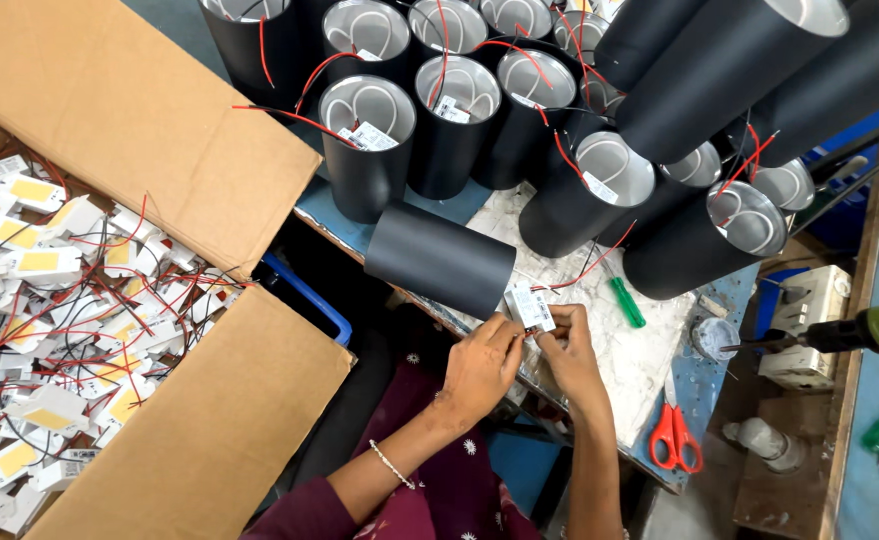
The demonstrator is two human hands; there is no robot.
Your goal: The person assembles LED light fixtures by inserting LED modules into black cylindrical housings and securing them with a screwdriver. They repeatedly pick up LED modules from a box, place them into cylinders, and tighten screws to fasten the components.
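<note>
Both hands, left (480, 365) and right (567, 352), pinch the white driver (532, 305) at the near table edge beside the lying black tube (440, 258), apparently mid-wiring; seating it in the tube looks next.

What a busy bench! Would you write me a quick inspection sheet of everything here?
Surface: worn, stained worktable.
Job's things: small white module held between both hands; black cylinder lying on its side just beyond it.
Clutter: upright black cylinders, green screwdriver, red scissors, power drill.
Grippers: left hand and right hand pinch the module.
Cables: red and black wires run from the module; more hang from the cylinders.
Surroundings: open cardboard box full of white modules with wires.
</note>
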